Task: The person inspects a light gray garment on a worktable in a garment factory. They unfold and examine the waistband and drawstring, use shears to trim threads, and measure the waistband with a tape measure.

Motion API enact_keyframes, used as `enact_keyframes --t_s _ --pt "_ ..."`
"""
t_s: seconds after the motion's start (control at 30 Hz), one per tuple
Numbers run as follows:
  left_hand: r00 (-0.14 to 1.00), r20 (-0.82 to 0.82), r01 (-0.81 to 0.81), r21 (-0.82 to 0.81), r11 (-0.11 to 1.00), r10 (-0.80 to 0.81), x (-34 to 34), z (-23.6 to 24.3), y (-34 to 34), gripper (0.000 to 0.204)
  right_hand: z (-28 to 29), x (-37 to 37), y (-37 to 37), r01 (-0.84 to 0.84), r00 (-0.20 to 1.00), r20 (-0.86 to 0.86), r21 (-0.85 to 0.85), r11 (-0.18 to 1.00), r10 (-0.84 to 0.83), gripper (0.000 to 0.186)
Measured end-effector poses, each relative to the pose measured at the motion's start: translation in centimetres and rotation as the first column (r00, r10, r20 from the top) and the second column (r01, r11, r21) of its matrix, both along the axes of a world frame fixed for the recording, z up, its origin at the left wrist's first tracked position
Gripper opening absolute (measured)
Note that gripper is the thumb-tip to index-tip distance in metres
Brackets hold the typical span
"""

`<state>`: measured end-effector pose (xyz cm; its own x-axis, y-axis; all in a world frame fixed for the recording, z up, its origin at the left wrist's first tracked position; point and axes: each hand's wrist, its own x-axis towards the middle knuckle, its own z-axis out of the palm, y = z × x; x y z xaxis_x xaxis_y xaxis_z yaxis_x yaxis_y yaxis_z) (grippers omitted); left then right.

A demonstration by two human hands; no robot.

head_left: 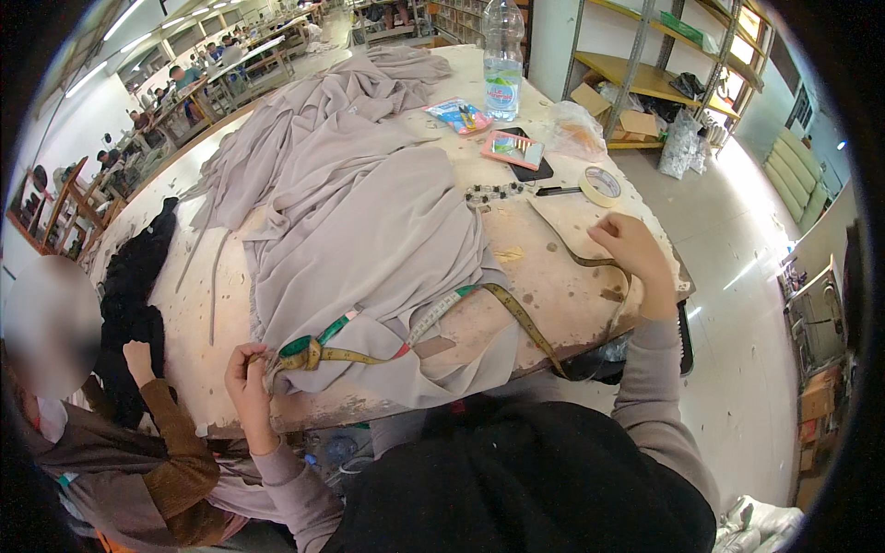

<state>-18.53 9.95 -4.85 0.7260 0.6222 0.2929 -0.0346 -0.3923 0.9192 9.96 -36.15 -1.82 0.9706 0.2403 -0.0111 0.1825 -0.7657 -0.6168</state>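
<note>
A large heap of grey fabric spreads over the worktable, its near corner reaching the front edge. My left hand is closed in a pinch at that near left corner, with the fabric edge at its fingertips. A yellow and green tape measure lies across the fabric, bunched up beside my left fingers, and trails right over the table edge. My right hand is raised at the table's right side, fingers curled closed; whatever they may hold is hidden. Part of the tape passes beneath that wrist.
Behind the right hand lie a tape roll, a pen, a phone, a pink-framed mirror and a plastic bottle. A co-worker's hand rests by black fabric at left. Metal shelves stand beyond.
</note>
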Motion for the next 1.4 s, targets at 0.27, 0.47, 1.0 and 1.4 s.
enact_keyframes --t_s 0.27,0.47,1.0,1.4 --pt "0.69 -0.135 0.714 0.287 0.639 -0.711 3.8 2.3 -10.1 0.036 -7.9 3.7 6.3 -0.211 0.88 0.392 -0.185 0.96 0.269 0.034" --pt "0.976 -0.175 0.174 0.248 0.953 -0.133 2.0 3.2 -3.5 0.027 -5.3 2.8 4.7 -0.031 0.999 -0.024 0.294 0.955 0.039 0.022" --pt "0.887 0.197 -0.417 -0.045 0.908 0.417 -1.0 -4.9 10.2 0.033 -1.8 1.2 16.2 -0.433 0.898 0.152 0.147 0.889 0.412 0.047" --pt "0.812 -0.202 -0.473 0.322 0.82 0.548 -5.0 -5.3 11.9 0.03 2.5 1.6 4.6 -0.138 0.988 -0.014 0.386 0.912 0.155 0.024"
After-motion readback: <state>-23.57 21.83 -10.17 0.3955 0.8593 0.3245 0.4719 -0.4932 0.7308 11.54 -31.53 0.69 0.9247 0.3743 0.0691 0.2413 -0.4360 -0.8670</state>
